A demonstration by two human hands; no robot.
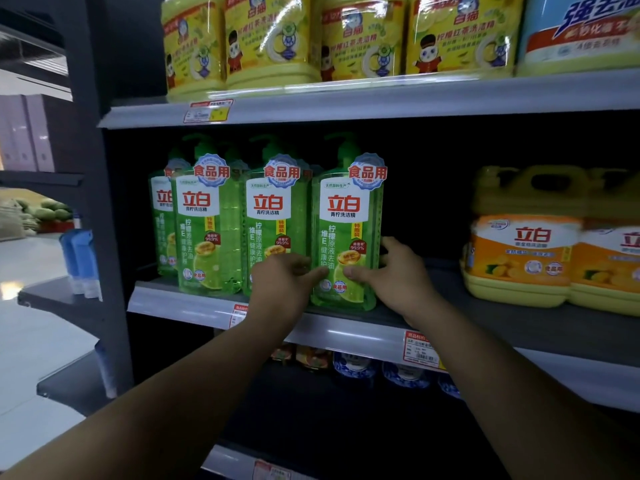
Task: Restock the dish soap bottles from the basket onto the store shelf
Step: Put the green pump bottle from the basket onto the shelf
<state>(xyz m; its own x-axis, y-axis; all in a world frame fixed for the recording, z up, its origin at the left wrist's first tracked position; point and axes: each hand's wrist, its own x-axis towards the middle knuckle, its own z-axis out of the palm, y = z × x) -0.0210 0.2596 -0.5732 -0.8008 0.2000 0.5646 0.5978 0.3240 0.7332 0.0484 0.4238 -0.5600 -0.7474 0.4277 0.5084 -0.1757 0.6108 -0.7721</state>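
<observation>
Green dish soap pump bottles stand in a row on the middle shelf point(346, 329). The rightmost green bottle point(348, 220) stands upright at the shelf's front edge. My left hand point(282, 284) grips its lower left side, thumb across the label. On its lower right side, my right hand point(398, 273) holds it with the thumb on the front and the fingers round the side. Two more front-row green bottles point(273, 216) stand to its left, with others behind them. The basket is out of view.
Yellow jugs with orange labels point(523, 244) stand at the right of the same shelf, with a dark gap between them and the green bottles. Yellow jugs point(273, 39) fill the shelf above. Small packs sit on the shelf below point(353, 367). An aisle opens at left.
</observation>
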